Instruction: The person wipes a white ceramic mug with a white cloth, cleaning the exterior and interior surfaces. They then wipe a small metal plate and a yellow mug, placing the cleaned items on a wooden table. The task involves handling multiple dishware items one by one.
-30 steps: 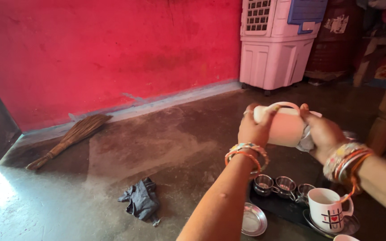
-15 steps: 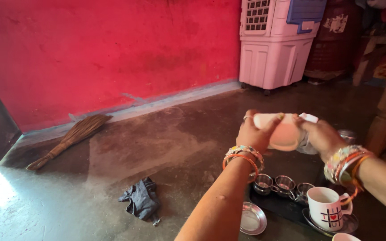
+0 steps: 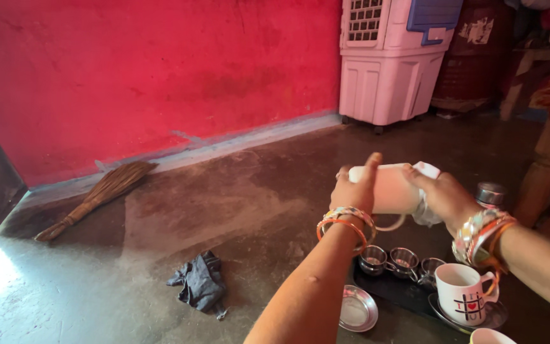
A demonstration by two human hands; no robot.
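Both hands are holding a white mug on its side in the air above the floor, its handle hanging down toward the dishes below. The left hand is gripping the mug's left end, thumb raised over the top, while the right hand is closing around the other end and pressing a pale cloth against it. Beneath them, three small steel cups are sitting in a row on a dark tray, with a second white mug standing upright on a steel saucer to the right and a steel plate lying just beside the tray's left edge. A dark rag is lying crumpled on the floor farther left, and a broom is resting along the red wall.
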